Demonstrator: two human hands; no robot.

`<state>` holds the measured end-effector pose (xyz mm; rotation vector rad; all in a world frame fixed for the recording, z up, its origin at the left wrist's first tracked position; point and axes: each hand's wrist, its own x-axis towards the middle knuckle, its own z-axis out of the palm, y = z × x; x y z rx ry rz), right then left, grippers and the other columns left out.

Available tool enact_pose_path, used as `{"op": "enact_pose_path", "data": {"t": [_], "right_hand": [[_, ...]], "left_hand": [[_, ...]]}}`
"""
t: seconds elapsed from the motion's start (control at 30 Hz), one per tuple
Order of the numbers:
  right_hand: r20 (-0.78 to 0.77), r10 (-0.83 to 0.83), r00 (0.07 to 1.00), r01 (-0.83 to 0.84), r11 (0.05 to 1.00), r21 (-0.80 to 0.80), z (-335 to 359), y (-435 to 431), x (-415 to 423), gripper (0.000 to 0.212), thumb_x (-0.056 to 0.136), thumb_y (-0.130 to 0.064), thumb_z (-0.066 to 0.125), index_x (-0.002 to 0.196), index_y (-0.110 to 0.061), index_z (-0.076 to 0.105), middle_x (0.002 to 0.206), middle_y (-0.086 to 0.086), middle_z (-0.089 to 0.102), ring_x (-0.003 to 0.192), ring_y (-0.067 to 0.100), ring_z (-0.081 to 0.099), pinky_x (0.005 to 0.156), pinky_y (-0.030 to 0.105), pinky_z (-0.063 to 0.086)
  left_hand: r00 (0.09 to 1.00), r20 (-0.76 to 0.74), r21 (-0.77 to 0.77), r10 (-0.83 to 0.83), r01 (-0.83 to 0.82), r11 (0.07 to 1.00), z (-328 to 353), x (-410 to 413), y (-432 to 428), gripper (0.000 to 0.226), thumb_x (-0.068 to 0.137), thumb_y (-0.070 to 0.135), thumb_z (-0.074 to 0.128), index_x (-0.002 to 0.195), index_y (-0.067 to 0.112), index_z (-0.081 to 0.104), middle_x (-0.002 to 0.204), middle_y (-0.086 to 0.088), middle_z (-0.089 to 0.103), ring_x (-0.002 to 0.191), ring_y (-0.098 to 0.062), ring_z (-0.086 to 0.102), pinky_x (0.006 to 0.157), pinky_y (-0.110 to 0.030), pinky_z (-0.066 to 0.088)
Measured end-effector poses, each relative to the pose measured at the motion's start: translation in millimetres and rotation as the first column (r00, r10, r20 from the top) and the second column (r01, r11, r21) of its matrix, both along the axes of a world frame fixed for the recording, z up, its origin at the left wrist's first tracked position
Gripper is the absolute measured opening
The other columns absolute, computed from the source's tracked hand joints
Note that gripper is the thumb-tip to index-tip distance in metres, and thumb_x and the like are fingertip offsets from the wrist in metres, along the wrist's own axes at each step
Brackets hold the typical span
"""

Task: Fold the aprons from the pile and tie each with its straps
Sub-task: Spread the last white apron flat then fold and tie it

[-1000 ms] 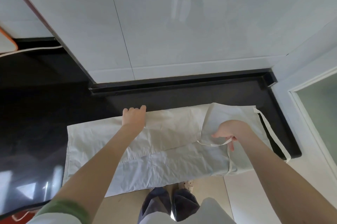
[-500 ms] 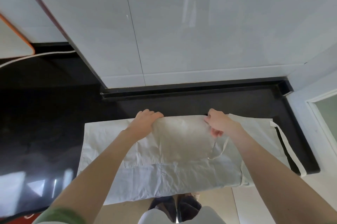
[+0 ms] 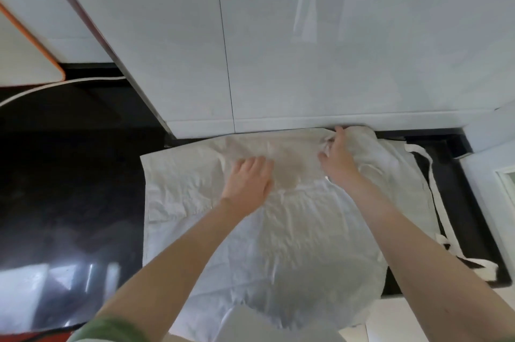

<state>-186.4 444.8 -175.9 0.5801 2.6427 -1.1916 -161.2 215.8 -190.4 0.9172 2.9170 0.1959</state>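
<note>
Both hands reach forward over a pale apron spread on the black tabletop. Left hand lies flat, fingers loose, pressing the cloth. Right hand pinches the apron's far edge by the wall. A strap trails right of it. No writing shows.
</note>
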Motion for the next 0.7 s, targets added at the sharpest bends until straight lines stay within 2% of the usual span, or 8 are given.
{"op": "enact_pose_path", "data": {"t": [0.07,0.13,0.2,0.27,0.4,0.5,0.57,0.7], "right_hand": [[0.022,0.096,0.995,-0.098,0.993,0.072,-14.1,-1.6,13.2,0.093,0.085,-0.004,0.057,0.154,-0.021,-0.004,0.142,0.003,0.038,0.117,0.029,0.05,0.099,0.038,0.04],[0.078,0.25,0.965,-0.261,0.944,0.201,-29.8,-5.7,32.3,0.097,0.084,-0.012,0.059,0.154,-0.022,-0.007,0.161,0.005,0.011,0.146,0.027,0.018,0.117,0.047,0.018],[0.209,0.446,0.87,-0.491,0.821,0.292,-43.2,-10.4,53.4,0.086,0.093,-0.029,0.053,0.153,-0.027,-0.009,0.163,-0.002,-0.005,0.149,0.019,-0.008,0.12,0.044,-0.004],[0.316,0.533,0.785,-0.618,0.71,0.338,-53.7,-12.9,72.3,0.072,0.1,-0.045,0.038,0.152,-0.034,-0.01,0.161,-0.007,-0.013,0.148,0.016,-0.017,0.118,0.043,-0.01],[0.281,0.489,0.826,-0.562,0.666,0.491,-65.3,-12.0,86.1,0.071,0.089,-0.064,0.006,0.148,-0.032,-0.017,0.154,-0.012,-0.021,0.143,0.013,-0.024,0.115,0.044,-0.018],[0.096,0.514,0.853,-0.48,0.698,0.531,-57.7,-23.4,90.7,0.065,0.096,-0.033,0.044,0.154,-0.016,0.018,0.16,0.002,0.017,0.147,0.025,0.017,0.115,0.047,0.013],[-0.067,0.626,0.777,-0.475,0.652,0.59,-53.3,-35.7,99.7,0.049,0.083,-0.014,0.054,0.131,-0.01,0.05,0.127,0.01,0.055,0.111,0.032,0.055,0.094,0.038,0.036],[-0.136,0.807,0.574,-0.626,0.54,0.563,-46.1,-60.8,134.3,0.025,0.085,-0.02,0.044,0.105,-0.015,0.056,0.095,0.001,0.056,0.087,0.021,0.05,0.079,0.03,0.042]], "left_hand": [[0.944,0.323,-0.131,0.069,-0.028,0.991,-23.0,14.0,-7.0,0.066,0.098,0.051,0.037,0.152,0.018,0.019,0.159,-0.015,0.014,0.145,-0.035,0.017,0.115,-0.051,0.015],[0.915,0.394,-0.247,0.091,0.01,0.969,-45.2,20.4,-21.0,0.077,0.094,0.066,0.024,0.151,0.033,-0.015,0.157,-0.005,-0.028,0.146,-0.028,-0.021,0.117,-0.054,-0.008],[0.925,0.379,-0.257,0.044,0.059,0.965,-57.5,19.2,-30.9,0.078,0.086,0.076,0.01,0.143,0.039,-0.03,0.148,0.0,-0.041,0.142,-0.024,-0.031,0.114,-0.052,-0.018],[0.944,0.329,-0.217,-0.006,0.082,0.973,-59.7,12.3,-35.8,0.08,0.073,0.08,-0.008,0.14,0.041,-0.033,0.147,0.002,-0.041,0.142,-0.022,-0.03,0.113,-0.051,-0.02],[0.959,0.276,-0.217,-0.059,0.122,0.969,-59.9,1.1,-36.6,0.084,0.065,0.081,-0.021,0.138,0.042,-0.034,0.15,0.002,-0.037,0.142,-0.019,-0.03,0.115,-0.051,-0.017],[0.955,0.293,-0.21,-0.054,0.12,0.97,-58.9,1.1,-34.2,0.086,0.07,0.083,-0.013,0.142,0.038,-0.03,0.152,0.002,-0.036,0.142,-0.018,-0.03,0.115,-0.05,-0.017],[0.958,0.285,-0.165,-0.001,0.05,0.985,-55.7,9.4,-32.2,0.093,0.074,0.079,-0.007,0.151,0.028,-0.014,0.157,-0.001,-0.024,0.146,-0.021,-0.02,0.116,-0.049,-0.013],[0.931,0.292,0.009,0.219,-0.232,0.973,-40.2,38.1,-34.9,0.083,0.086,0.059,0.006,0.149,0.009,0.028,0.158,-0.011,0.019,0.143,-0.031,0.023,0.116,-0.045,0.013]]}}
